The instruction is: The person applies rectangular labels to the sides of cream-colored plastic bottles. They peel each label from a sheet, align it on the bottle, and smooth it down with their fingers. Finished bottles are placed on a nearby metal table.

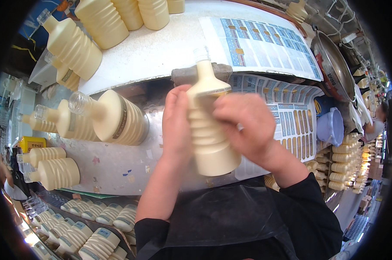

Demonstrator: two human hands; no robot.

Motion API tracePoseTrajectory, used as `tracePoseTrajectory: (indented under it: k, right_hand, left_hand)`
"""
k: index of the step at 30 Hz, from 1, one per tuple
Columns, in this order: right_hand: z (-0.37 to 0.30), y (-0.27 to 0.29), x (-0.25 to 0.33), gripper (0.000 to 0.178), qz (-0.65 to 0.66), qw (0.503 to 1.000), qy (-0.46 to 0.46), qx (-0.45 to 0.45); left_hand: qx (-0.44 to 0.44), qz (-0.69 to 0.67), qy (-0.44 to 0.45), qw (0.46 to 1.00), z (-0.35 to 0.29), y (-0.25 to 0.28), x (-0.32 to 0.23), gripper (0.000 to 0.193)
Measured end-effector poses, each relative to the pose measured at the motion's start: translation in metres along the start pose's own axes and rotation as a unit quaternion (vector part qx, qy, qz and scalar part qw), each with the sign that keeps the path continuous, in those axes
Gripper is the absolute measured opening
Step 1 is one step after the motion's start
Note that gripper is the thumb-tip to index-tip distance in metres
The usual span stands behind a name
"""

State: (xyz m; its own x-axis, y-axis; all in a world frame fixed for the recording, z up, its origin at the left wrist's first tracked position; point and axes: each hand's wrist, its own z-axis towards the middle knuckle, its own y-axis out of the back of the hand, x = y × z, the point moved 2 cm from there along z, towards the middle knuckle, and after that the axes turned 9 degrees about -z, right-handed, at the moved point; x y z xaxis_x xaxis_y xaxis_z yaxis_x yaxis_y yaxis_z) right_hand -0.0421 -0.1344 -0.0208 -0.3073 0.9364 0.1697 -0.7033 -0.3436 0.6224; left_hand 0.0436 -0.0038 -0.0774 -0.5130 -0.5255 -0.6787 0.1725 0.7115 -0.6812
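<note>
A cream bottle (213, 151) with a ribbed body and a clear glass neck stands tilted in front of me, its shoulder by a grey cloth-like pad (185, 77). My left hand (176, 123) is wrapped along its left side and holds it. The fingers of my right hand (250, 121) are curled and pressed at the bottle's right shoulder, blurred by motion. Beneath them a dark, narrow label band (217, 92) crosses the shoulder. Whether those fingers pinch anything is hidden.
Label sheets (265, 43) lie on the white raised shelf (161, 52), with another sheet (291, 112) below. Several cream bottles (118, 117) stand at left; more (100, 238) fill racks lower left. At right are a metal pan (334, 60) and a lavender bucket (330, 127).
</note>
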Motion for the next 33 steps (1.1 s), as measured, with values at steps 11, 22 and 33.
tracePoseTrajectory:
  k: [11,22,33]
  right_hand:
    - [0.013,0.01,0.028,0.03,-0.047,0.994,0.072,0.074]
    - [0.038,0.008,0.052,0.031,-0.085,0.977,0.062,0.187]
    - [0.035,0.004,0.041,0.026,-0.037,0.985,0.087,0.148]
  left_hand:
    - [-0.012,-0.077,0.019,0.997,-0.003,0.0,-0.001,0.033]
    - [-0.04,-0.131,0.034,0.99,-0.002,0.005,0.007,0.036]
    - [-0.011,-0.151,0.044,0.988,-0.002,0.006,0.008,0.048]
